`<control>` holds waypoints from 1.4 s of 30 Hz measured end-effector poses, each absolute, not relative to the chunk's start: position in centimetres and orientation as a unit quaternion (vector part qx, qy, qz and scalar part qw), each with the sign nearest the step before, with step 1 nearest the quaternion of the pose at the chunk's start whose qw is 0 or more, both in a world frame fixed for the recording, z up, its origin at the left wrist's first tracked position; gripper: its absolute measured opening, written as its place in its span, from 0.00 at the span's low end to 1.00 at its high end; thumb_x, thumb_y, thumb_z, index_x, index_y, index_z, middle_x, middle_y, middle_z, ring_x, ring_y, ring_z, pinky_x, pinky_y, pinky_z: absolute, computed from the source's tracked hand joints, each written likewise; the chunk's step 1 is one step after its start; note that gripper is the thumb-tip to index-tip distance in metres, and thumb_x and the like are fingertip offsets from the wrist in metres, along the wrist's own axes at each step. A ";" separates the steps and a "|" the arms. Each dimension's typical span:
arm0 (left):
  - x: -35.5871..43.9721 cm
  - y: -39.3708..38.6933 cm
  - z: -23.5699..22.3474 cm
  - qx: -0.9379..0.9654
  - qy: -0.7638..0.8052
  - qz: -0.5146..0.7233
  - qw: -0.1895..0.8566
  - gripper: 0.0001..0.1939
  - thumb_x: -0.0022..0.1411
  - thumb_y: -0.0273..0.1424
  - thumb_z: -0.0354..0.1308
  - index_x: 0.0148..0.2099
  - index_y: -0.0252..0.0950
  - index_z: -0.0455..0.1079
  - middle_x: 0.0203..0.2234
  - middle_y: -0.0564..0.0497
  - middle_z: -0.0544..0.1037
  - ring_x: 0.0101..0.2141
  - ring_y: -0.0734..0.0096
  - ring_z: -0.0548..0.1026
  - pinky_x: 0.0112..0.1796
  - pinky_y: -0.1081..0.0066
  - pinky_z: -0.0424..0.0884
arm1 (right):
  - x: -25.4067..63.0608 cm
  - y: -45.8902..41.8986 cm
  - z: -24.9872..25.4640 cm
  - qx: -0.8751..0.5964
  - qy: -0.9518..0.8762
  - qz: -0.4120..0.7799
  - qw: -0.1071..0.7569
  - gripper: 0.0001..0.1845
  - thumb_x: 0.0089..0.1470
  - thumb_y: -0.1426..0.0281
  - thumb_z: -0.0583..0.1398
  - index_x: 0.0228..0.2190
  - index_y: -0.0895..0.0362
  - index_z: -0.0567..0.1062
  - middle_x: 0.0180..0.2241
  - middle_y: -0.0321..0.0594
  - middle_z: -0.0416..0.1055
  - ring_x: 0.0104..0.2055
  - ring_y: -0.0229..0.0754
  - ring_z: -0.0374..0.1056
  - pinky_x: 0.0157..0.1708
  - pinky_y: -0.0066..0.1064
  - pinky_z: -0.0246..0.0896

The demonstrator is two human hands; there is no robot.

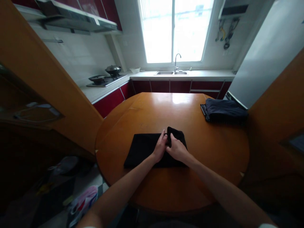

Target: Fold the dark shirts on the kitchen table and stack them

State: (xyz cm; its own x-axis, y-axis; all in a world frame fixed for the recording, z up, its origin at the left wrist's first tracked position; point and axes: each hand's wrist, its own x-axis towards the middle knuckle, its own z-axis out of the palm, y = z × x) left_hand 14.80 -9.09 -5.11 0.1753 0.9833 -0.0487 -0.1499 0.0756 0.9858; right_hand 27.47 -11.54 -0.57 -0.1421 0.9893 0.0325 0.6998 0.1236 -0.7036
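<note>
A piece of black folded cloth (pixel 143 148) lies flat on the round wooden table (pixel 152 190), near its middle. What kind of garment it is, I cannot tell. Its right part is raised into a flap whose upper edge stands up. My right hand (pixel 177 148) is closed on this flap, thumb and fingers pinching it. Just to the left, my left hand (pixel 160 147) rests on the cloth with fingers stretched toward the flap's base. Both hands' fingertips are close together, and part of the fold between them is hidden.
A stack of folded dark clothes (pixel 225 109) lies at the table's back right. Beyond stand a counter with a sink (pixel 163 73) and a stove with a lidded pan (pixel 113 69). Wooden door frames (pixel 78 104) flank the table. Bags (pixel 85 199) lie on the floor at left.
</note>
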 end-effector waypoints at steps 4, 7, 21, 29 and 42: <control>14.7 -9.1 -4.7 0.536 0.450 0.478 0.530 0.35 0.68 0.34 0.53 0.74 0.42 0.48 0.54 0.45 0.76 0.54 0.60 0.74 0.57 0.59 0.68 | 27.6 -11.7 -1.5 -0.544 -0.723 0.346 0.249 0.38 0.49 0.71 0.61 0.62 0.63 0.64 0.37 0.47 0.80 0.39 0.49 0.76 0.39 0.34 0.67; 14.8 -9.1 -4.4 0.591 0.435 0.469 0.491 0.29 0.65 0.29 0.53 0.68 0.42 0.63 0.61 0.47 0.72 0.60 0.59 0.69 0.62 0.56 0.63 | 30.0 -9.8 -1.5 -0.447 -0.713 0.473 0.260 0.27 0.48 0.73 0.57 0.51 0.61 0.74 0.33 0.42 0.80 0.27 0.40 0.73 0.28 0.29 0.65; 14.8 -9.5 -2.8 0.666 0.438 0.384 0.466 0.40 0.58 0.29 0.62 0.71 0.34 0.57 0.65 0.43 0.65 0.63 0.54 0.65 0.65 0.55 0.57 | 35.4 -3.7 -7.3 -0.548 -0.584 0.368 0.473 0.23 0.59 0.58 0.54 0.47 0.59 0.78 0.48 0.49 0.78 0.49 0.46 0.74 0.51 0.37 0.68; 14.5 -10.8 3.2 0.640 0.426 0.417 0.485 0.41 0.55 0.24 0.63 0.70 0.35 0.58 0.63 0.44 0.69 0.61 0.53 0.69 0.63 0.55 0.62 | 34.7 -3.7 -5.3 -0.444 -0.599 0.419 0.518 0.23 0.57 0.54 0.58 0.43 0.58 0.79 0.45 0.45 0.80 0.49 0.48 0.74 0.53 0.39 0.66; 0.9 -11.3 4.7 0.570 0.470 0.469 0.483 0.50 0.50 0.42 0.73 0.71 0.38 0.57 0.66 0.43 0.63 0.65 0.48 0.62 0.64 0.55 0.61 | 26.4 -0.3 -4.2 -0.423 -0.690 0.431 0.400 0.26 0.55 0.47 0.58 0.29 0.58 0.80 0.27 0.38 0.76 0.33 0.43 0.70 0.35 0.30 0.64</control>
